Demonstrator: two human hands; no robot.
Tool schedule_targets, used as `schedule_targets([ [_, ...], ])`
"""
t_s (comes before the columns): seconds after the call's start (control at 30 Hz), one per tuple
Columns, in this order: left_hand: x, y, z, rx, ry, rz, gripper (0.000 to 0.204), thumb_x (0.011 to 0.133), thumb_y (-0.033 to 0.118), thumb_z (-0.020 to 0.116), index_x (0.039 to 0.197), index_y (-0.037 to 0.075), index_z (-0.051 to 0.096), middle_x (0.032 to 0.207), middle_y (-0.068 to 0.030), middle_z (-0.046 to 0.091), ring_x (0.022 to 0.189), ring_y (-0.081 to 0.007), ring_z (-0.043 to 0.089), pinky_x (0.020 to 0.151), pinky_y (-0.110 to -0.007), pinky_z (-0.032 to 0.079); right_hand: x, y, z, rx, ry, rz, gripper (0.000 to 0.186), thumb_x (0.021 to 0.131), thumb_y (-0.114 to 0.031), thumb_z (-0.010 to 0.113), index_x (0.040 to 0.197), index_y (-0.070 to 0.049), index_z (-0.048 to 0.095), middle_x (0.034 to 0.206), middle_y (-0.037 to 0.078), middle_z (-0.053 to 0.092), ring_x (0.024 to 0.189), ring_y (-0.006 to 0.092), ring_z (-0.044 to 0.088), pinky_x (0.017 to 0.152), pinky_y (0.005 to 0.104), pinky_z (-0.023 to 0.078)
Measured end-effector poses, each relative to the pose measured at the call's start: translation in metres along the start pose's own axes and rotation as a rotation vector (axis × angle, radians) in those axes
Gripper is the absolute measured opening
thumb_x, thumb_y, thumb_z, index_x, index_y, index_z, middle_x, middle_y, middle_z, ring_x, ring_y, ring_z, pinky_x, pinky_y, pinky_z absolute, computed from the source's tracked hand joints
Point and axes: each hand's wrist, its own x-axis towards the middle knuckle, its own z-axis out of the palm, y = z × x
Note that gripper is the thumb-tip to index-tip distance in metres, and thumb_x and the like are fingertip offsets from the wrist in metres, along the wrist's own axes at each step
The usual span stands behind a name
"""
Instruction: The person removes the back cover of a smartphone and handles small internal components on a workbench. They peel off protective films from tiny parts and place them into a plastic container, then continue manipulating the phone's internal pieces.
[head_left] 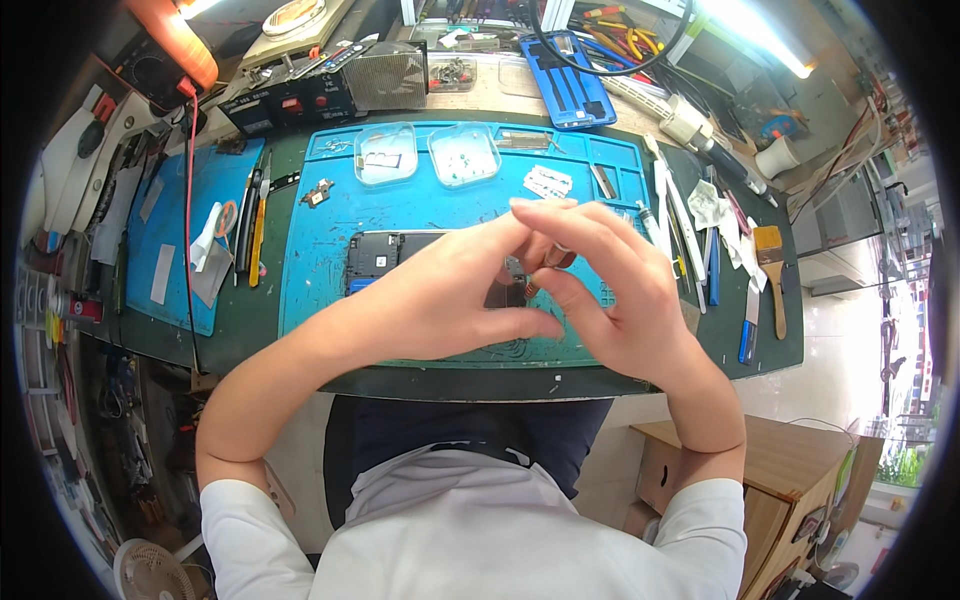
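My right hand [625, 300] is closed, thumb and fingers pinching a small screwdriver [532, 289] with a brown and copper-coloured shaft. The screwdriver's tip is hidden from view. Beside it my left hand [455, 285] hovers with its thumb stretched out, apart from the fingers; some of its fingertips are hidden behind the right hand. Below both hands, an opened phone [382, 256] with a black inner frame lies on the blue work mat [320, 225]. Its right portion is mostly covered by my hands.
Two clear square dishes [385, 153] with small parts stand on the mat's far side. A crumpled white sheet [547, 182] lies nearby. On the right are tweezers, a brush [770, 260] and a blue-handled blade [749, 335]. A blue phone frame [567, 80] rests at the back.
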Motion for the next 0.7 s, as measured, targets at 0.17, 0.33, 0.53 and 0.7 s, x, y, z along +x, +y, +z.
schedule_targets([
  [0.17,0.001,-0.009,-0.005,-0.064,-0.025,-0.015,0.063,0.093,0.013,0.083,0.147,0.004,0.052,0.101,-0.0097,0.066,0.089,-0.0254,0.069,0.088,-0.040,0.059,0.004,0.000,0.005,-0.056,0.016,-0.120,0.052,0.093,0.005,0.072,0.143,-0.005,0.068,0.113,0.014,0.070,0.091,0.0263,0.071,0.080,0.0366,0.059],
  [0.33,-0.001,-0.006,-0.001,-0.066,0.002,0.003,0.070,0.093,0.010,0.082,0.154,0.006,0.048,0.101,-0.0086,0.067,0.086,-0.0229,0.067,0.085,-0.039,0.060,0.000,-0.002,0.001,0.024,-0.022,0.024,0.053,0.093,0.006,0.073,0.145,-0.003,0.066,0.111,0.014,0.070,0.089,0.0230,0.069,0.078,0.0326,0.058],
  [0.53,0.003,0.000,-0.008,0.111,-0.052,-0.039,0.050,0.095,0.003,0.076,0.139,0.002,0.053,0.102,-0.0096,0.066,0.092,-0.0247,0.071,0.087,-0.041,0.060,0.003,-0.002,0.004,-0.110,0.015,-0.115,0.061,0.091,0.012,0.066,0.149,-0.003,0.062,0.113,0.015,0.071,0.092,0.0268,0.071,0.080,0.0363,0.060],
  [0.7,-0.005,-0.007,-0.003,-0.024,-0.032,-0.010,0.043,0.096,0.011,0.080,0.130,0.002,0.057,0.096,-0.0078,0.065,0.083,-0.0214,0.068,0.080,-0.038,0.058,0.002,-0.003,0.004,0.041,-0.017,-0.026,0.060,0.090,0.012,0.067,0.148,-0.003,0.063,0.114,0.015,0.072,0.092,0.0260,0.071,0.079,0.0360,0.060],
])
